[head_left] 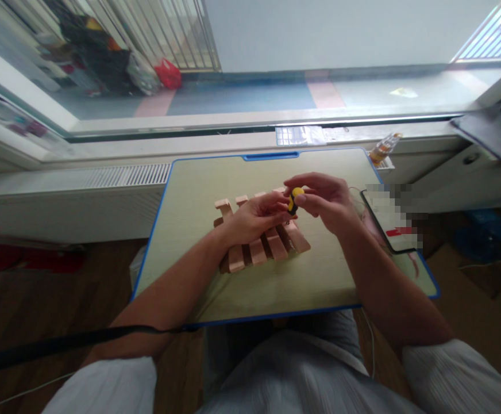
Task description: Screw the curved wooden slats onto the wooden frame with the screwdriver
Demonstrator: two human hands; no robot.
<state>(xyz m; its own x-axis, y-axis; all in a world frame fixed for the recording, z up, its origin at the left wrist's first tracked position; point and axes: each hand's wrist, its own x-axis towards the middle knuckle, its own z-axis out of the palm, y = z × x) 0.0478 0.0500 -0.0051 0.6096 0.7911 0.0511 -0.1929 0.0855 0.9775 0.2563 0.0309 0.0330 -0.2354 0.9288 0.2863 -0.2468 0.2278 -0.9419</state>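
Both hands, left (254, 218) and right (323, 201), pinch a small yellow piece (296, 198) above the wooden rack (259, 241); it is seemingly not yet fitted.

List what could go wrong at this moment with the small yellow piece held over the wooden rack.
The yellow and black piece is pinched only by fingertips of the left hand and right hand; it could slip onto the wooden rack. The right forearm is close to the phone at the table edge and might nudge it off.
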